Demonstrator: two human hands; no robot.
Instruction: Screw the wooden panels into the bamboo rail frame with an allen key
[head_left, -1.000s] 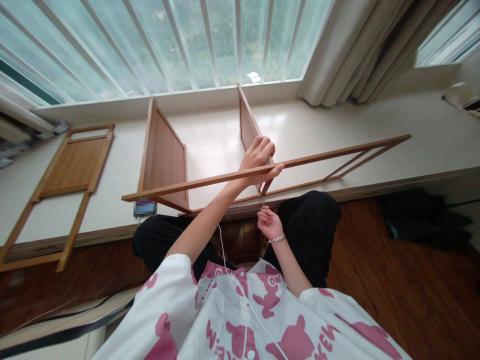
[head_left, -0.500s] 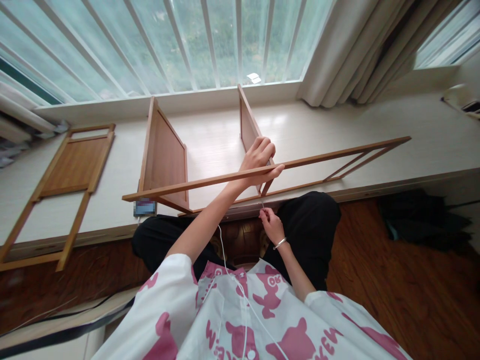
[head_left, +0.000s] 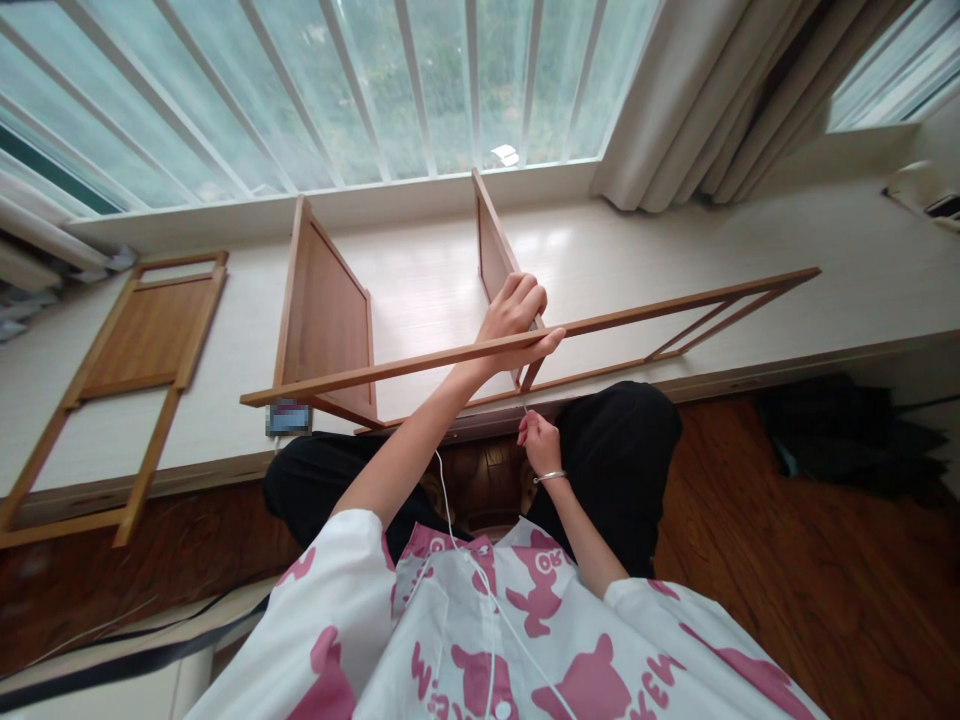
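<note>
Where middle panel (head_left: 495,235) meets upper rail (head_left: 427,361), left hand (head_left: 514,318) clasped round wooden frame (head_left: 637,313), upright along white window ledge (head_left: 622,245); right hand (head_left: 540,442) just below frame, pinching slender rod (head_left: 526,408).

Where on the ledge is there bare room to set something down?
The white ledge shows bare between the left panel and the right panel, and right of the right panel, between the curtain and long frame. Crowded: around the left hand, and far left, where a flat wooden frame lies.
</note>
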